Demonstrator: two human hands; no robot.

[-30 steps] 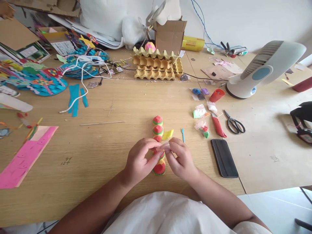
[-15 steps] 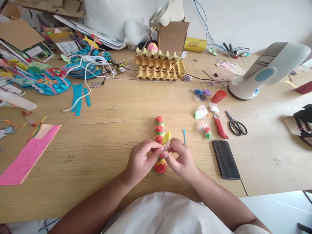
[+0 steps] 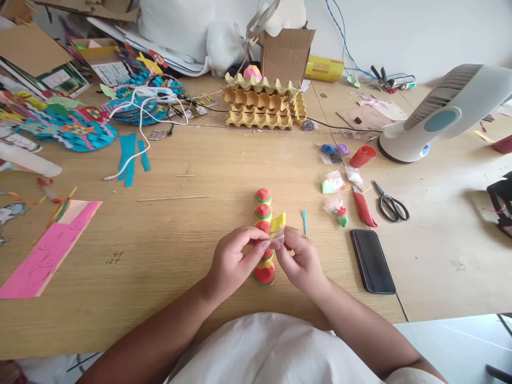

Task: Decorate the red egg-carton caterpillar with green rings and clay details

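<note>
Between my hands is a small clear plastic bag (image 3: 278, 223) with yellow clay in its far end. My left hand (image 3: 237, 257) pinches the bag's near edge between thumb and fingers. My right hand (image 3: 301, 260) grips the other side of that edge, its thumb close to the left one. Beneath them, a strip of egg-carton cups (image 3: 263, 211) painted or covered in red with green rims runs away from me on the table; my fingers hide its middle. Just right of my right hand lies a thin blue plastic tool (image 3: 304, 222).
To the right are small bags of coloured clay (image 3: 333, 182), a red cup (image 3: 363, 156), scissors (image 3: 391, 202), a red-handled knife (image 3: 364, 208) and a phone (image 3: 373, 261). A white fan (image 3: 436, 120) stands behind them. Egg cartons (image 3: 260, 117) are stacked at the back; a pink card (image 3: 50, 250) lies left.
The bag has turned slightly, so more of its yellow end and clear edge shows. My right fingers have shifted a little along it. The view has moved slightly.
</note>
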